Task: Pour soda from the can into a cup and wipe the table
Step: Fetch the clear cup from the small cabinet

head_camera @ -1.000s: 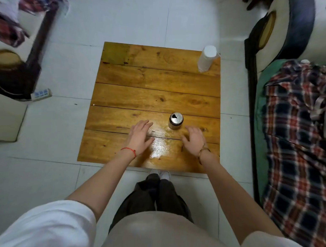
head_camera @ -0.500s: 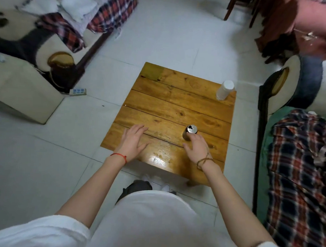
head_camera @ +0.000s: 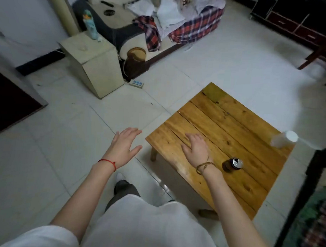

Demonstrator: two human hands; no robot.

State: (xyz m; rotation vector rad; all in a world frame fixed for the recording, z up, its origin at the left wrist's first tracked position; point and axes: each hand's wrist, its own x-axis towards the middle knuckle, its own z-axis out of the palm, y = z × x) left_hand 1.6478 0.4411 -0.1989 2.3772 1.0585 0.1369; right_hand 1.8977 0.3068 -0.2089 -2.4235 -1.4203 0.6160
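An opened dark soda can [head_camera: 233,164] stands upright on the low wooden table [head_camera: 230,129], near its front edge. A white cup [head_camera: 284,139] stands upside down at the table's far right corner. My right hand [head_camera: 195,150] hovers over the table's left part with fingers spread, left of the can and apart from it. Off the table's left edge, my left hand [head_camera: 123,147] is held above the floor, fingers straight, holding nothing.
White tiled floor [head_camera: 84,131] stretches to the left. A beige box [head_camera: 94,63] and a power strip [head_camera: 136,83] lie further back, before a sofa [head_camera: 154,25] with plaid cloths. A dark frame [head_camera: 308,184] stands right of the table.
The view has swung left, so the table now sits at the right. My right hand has left the can and moved left; my left hand has moved off the table over the floor.
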